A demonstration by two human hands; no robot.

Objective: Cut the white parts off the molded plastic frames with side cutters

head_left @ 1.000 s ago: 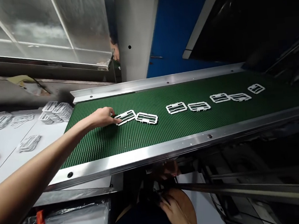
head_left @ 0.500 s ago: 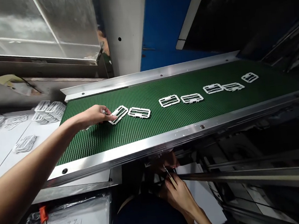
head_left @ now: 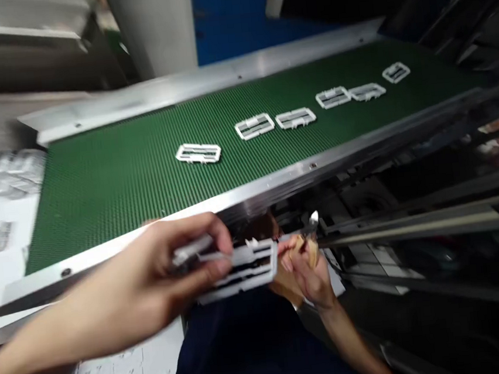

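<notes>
Your left grip [head_left: 152,273] is clenched on a white plastic frame [head_left: 240,270], pinching one end so the other end stays free and reaches toward your right grip [head_left: 304,267]. That grip closes on what look like small cutters [head_left: 311,226], blurred here. Beyond both grips, more white frames [head_left: 296,118] lie spaced apart along the green conveyor belt [head_left: 142,174].

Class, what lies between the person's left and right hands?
In the head view, a white plastic frame, held in the left hand, spans most of the gap to the right hand.
</notes>
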